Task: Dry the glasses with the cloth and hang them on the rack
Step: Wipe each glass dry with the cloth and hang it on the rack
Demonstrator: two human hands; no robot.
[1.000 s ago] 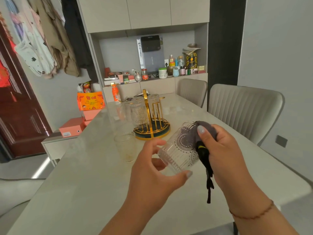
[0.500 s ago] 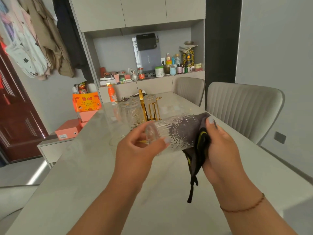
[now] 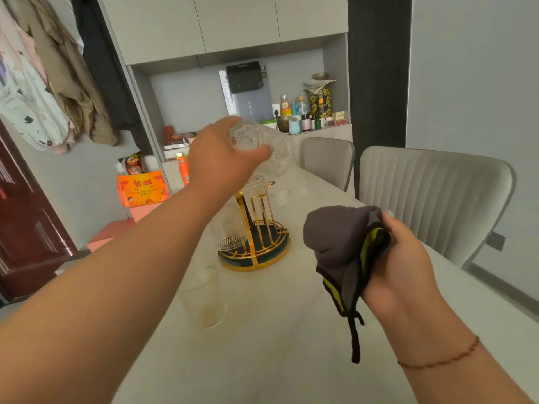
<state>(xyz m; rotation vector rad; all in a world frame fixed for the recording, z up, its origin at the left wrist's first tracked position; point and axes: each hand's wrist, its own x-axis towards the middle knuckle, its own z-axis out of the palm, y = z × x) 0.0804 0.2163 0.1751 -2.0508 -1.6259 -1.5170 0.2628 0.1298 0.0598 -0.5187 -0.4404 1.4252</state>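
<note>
My left hand (image 3: 221, 158) grips a clear patterned glass (image 3: 271, 150) by its base, tilted mouth-down to the right, held above the gold rack (image 3: 256, 228). The rack stands on a round dark-green base with a gold rim in the middle of the table. One glass (image 3: 230, 228) hangs upside down on its left side. My right hand (image 3: 399, 258) holds a bunched grey cloth (image 3: 338, 237) with yellow-and-black trim, low and to the right of the rack, apart from the glass. Another glass (image 3: 204, 295) stands upright on the table in front of the rack.
The pale table (image 3: 277, 345) stretches ahead. Two grey chairs (image 3: 431, 193) stand along its right side. A cabinet shelf (image 3: 291, 121) with bottles and jars sits at the far end. Orange boxes (image 3: 143, 188) lie on a low unit at the left.
My left hand lifted the glass away from the cloth, up and forward over the rack. My right hand kept the cloth and dropped lower to the right.
</note>
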